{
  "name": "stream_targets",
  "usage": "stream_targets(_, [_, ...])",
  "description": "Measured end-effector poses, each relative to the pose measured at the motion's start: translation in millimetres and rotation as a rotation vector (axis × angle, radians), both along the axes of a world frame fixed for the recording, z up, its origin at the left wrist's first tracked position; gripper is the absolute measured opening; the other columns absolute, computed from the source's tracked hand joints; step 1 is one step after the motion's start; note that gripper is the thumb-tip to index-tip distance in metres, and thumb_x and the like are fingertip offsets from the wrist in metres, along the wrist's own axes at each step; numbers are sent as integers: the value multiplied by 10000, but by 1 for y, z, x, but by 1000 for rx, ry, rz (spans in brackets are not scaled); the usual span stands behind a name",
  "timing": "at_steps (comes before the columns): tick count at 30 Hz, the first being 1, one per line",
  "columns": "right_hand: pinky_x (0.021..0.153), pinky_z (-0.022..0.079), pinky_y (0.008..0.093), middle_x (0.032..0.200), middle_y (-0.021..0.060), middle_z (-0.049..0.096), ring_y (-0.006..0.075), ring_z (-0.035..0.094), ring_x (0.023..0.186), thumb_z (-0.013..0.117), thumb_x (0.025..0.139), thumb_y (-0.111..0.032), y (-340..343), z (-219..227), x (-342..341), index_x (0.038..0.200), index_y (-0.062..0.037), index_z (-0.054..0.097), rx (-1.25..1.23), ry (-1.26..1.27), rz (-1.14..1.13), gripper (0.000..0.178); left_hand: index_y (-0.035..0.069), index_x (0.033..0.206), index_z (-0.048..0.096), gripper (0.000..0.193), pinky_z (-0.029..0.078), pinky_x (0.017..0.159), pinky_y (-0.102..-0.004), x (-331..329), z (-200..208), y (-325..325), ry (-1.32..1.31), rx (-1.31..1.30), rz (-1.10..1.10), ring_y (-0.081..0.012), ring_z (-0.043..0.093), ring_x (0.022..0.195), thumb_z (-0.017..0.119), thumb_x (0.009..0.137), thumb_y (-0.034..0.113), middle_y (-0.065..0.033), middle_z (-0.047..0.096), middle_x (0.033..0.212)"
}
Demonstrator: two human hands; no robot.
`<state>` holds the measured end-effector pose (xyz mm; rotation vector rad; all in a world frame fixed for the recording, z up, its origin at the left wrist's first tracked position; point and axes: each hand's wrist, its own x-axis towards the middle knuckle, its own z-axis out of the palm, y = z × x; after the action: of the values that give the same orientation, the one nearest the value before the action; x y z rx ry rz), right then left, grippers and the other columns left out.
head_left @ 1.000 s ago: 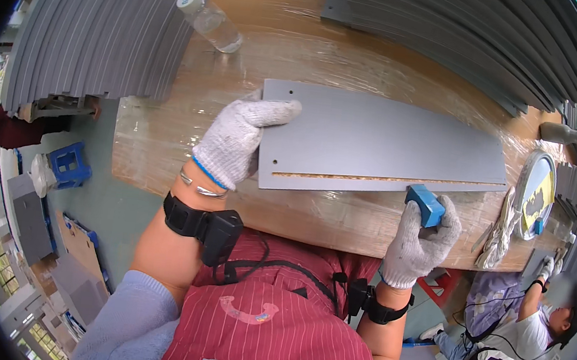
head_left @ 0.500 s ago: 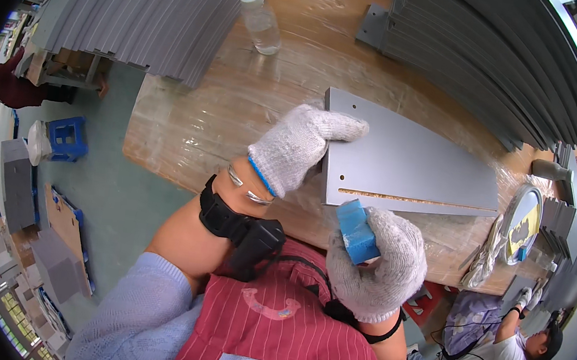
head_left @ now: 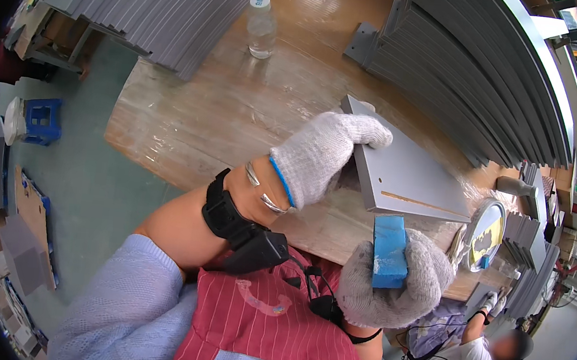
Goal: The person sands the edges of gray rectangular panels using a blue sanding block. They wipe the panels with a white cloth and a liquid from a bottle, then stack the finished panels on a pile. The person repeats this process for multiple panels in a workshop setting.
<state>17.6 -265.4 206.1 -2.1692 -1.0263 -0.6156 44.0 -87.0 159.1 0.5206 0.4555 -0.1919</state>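
A grey painted panel [head_left: 410,172], tapering to the right, is tilted up from the table in front of me. It has small holes and a narrow slot showing bare brown board. My left hand [head_left: 331,149], in a white knit glove, grips the panel's left end, its thumb lying over the top face. Below the near edge, my right hand [head_left: 398,281], also gloved, is closed around a blue block [head_left: 390,252] with whitish worn patches. The block is apart from the panel. Some right fingers are hidden behind the block.
Stacks of grey panels stand at the back left [head_left: 158,9] and back right [head_left: 471,80]. A clear bottle [head_left: 260,31] with a white cap is between them on the film-covered table [head_left: 188,126]. A round tin [head_left: 485,234] sits at the right; beyond works another person [head_left: 476,343].
My left hand has tilted the panel up and shifted it slightly right. My right hand, with the blue block, has moved right and down, away from the panel's edge.
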Motion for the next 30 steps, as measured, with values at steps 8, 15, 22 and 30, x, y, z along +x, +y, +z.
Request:
stream_targets(8, [612,457,398,825,113,661,303,644,678,844,664,-110,6,3,-8,1221,-89,539,-39,-47,14,635,64,1066,652,197,562,771,-286,-6,11,-4,4,-26,-14,-142,669,871,621,942,214,-42,660,962])
stream_targets(15, [714,485,432,943,135,656,326,637,827,835,678,-86,4,7,-14,1174,-81,564,-67,-12,38,565,62,1049,655,180,567,793,-294,-13,8,-6,-22,-34,30,-149,675,884,618,943,203,-49,659,968])
stream_targets(22, [631,467,396,869,90,648,272,617,699,844,718,-164,-18,6,-17,1249,-106,522,-30,-67,-18,623,10,1273,547,389,532,879,-292,-9,-5,-6,-164,72,36,-138,639,966,632,908,117,-58,635,1056])
stream_targets(30, [847,520,389,1096,147,602,252,595,977,784,852,-384,-47,-6,-4,1219,-18,490,596,-61,-471,596,46,1425,470,622,500,944,-316,-1,29,6,-627,914,-134,-177,632,1045,676,838,39,-101,651,1172])
